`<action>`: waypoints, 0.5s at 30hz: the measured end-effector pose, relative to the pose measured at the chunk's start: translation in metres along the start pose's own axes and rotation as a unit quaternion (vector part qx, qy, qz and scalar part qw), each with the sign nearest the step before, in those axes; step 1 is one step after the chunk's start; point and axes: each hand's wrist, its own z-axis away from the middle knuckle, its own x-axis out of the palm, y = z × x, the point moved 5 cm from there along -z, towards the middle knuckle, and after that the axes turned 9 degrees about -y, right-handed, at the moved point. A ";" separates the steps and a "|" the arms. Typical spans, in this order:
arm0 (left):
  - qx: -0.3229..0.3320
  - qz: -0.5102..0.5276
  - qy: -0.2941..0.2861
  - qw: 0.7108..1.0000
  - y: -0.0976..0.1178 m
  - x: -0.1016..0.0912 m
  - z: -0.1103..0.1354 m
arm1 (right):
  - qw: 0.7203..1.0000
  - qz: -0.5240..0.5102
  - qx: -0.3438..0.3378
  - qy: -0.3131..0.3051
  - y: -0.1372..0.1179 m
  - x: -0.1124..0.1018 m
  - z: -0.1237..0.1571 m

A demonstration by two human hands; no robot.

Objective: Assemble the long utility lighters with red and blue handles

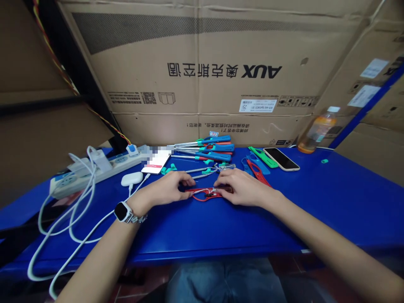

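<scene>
Both my hands rest on the blue table [331, 202] around a red plastic lighter shell [205, 193] with thin wires and small parts in it. My left hand [170, 189], with a watch on the wrist, pinches the shell's left end with curled fingers. My right hand [241, 187] has its fingers closed on the shell's right end. Just behind the hands lie metal tubes with teal pieces [205, 170].
Several long blue and red lighters [208, 149] lie at the back, with green, blue and red loose shells [259, 162] and a phone [281, 159] to the right. A bottle [315, 130], a power strip [94, 166] with white cables, a white charger [131, 179], cardboard boxes behind.
</scene>
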 end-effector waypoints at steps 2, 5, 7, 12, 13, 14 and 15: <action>-0.003 0.009 -0.016 1.000 0.000 0.001 0.000 | 1.000 0.003 0.002 0.014 -0.005 -0.002 -0.004; 0.004 0.012 -0.035 0.999 0.006 0.003 0.000 | 1.000 -0.005 0.002 0.011 -0.011 0.002 -0.014; 0.008 0.015 -0.042 0.999 0.008 0.003 0.000 | 1.000 -0.013 0.003 0.001 -0.012 0.007 -0.021; 0.020 -0.031 -0.024 0.999 0.006 0.004 -0.001 | 0.999 -0.037 0.014 0.000 -0.005 0.018 -0.033; 0.020 -0.049 -0.015 0.999 0.006 0.005 -0.001 | 0.999 -0.041 0.013 0.005 -0.004 0.018 -0.033; 0.019 -0.065 -0.008 0.998 0.007 0.005 -0.002 | 0.999 -0.043 0.010 0.010 -0.004 0.019 -0.033; 0.019 -0.078 -0.002 0.997 0.007 0.006 -0.002 | 0.999 -0.044 0.008 0.016 -0.004 0.019 -0.033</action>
